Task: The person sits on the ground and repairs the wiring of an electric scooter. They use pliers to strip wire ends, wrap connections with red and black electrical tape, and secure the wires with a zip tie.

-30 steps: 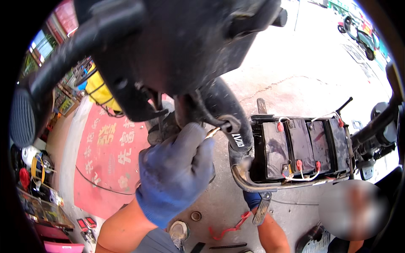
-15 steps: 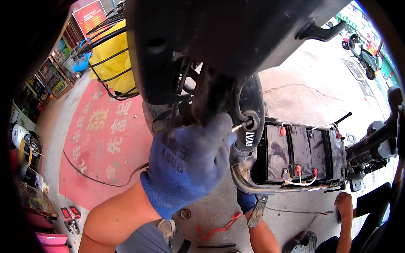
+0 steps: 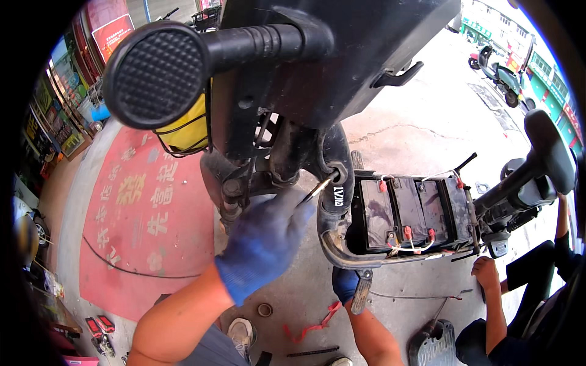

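My left hand [image 3: 265, 235], in a blue knit glove, is closed at the front of a dark scooter. Its fingertips pinch a thin metal-ended rod or cable [image 3: 318, 188], whose kind I cannot make out. The far end meets a round hole [image 3: 336, 171] in the black frame tube [image 3: 336, 207]. My right hand [image 3: 345, 285], also blue-gloved, is lower down beside the frame's underside and a folding footpeg [image 3: 362, 291]. Its fingers are hidden behind the frame. Several black batteries [image 3: 408, 213] with red terminal caps and white wires sit in the open frame.
A round textured black disc on a stalk [image 3: 157, 74] juts out at upper left, above a yellow-lined wire basket [image 3: 186, 131]. Another person's hand [image 3: 486, 272] is at right. On the ground lie a red strip [image 3: 312, 326], a tape roll [image 3: 264, 310] and a black footboard panel [image 3: 432, 344].
My view has shifted, bringing the round black disc into sight. My left hand appears lower and farther from the steering column; more of the thin piece shows between its fingers and the hole.
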### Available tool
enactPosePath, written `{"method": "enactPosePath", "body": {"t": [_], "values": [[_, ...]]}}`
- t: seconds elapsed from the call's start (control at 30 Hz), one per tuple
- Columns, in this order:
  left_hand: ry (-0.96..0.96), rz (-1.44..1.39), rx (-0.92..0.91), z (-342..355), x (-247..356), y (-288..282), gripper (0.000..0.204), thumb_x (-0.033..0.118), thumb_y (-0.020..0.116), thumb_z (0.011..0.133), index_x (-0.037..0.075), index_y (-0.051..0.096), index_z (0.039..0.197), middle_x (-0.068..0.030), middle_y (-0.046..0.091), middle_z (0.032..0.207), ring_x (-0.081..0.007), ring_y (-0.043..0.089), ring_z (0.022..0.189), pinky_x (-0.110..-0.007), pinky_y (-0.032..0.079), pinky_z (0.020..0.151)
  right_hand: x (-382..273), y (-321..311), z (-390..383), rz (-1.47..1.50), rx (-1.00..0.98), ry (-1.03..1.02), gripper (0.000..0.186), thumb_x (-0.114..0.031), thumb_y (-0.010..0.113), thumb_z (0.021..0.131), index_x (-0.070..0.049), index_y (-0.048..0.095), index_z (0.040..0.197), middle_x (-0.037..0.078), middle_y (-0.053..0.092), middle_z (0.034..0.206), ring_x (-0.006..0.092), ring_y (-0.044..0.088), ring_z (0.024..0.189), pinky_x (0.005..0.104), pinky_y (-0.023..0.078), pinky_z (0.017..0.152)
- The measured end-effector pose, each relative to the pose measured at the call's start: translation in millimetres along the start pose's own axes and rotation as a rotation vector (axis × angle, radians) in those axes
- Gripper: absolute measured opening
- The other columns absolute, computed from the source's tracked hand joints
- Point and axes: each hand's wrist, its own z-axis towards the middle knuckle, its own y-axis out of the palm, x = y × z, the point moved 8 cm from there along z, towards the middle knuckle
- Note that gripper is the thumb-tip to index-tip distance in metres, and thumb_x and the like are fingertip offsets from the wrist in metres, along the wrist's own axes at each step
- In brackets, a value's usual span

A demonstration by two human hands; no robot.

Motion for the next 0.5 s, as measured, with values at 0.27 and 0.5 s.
{"method": "enactPosePath", "body": {"t": [0.27,0.5], "values": [[-0.119,-0.09,0.055,-2.4,14.8,-14.5,0.016,0.016,0.058,0.095,0.001,0.063,0.092,-0.0077,0.048,0.058,-0.0162,0.049,0.052,-0.033,0.042,0.053,-10.1,39.9,-33.2,-0.102,-0.227,0.025,0.015,-0.02,0.059,0.092,-0.007,0.06,0.083,0.013,0.062,0.068,0.0294,0.059,0.048,0.0448,0.042,0.041],[-0.293,-0.002,0.061,-3.3,26.9,-18.6,0.023,0.017,0.054,0.095,-0.003,0.066,0.094,-0.0093,0.062,0.076,-0.0131,0.056,0.066,-0.029,0.046,0.061,-78.7,12.2,4.0,-0.231,0.035,-0.372,0.011,-0.017,0.058,0.09,-0.009,0.063,0.084,0.011,0.06,0.074,0.0267,0.059,0.062,0.0399,0.044,0.054]]}}
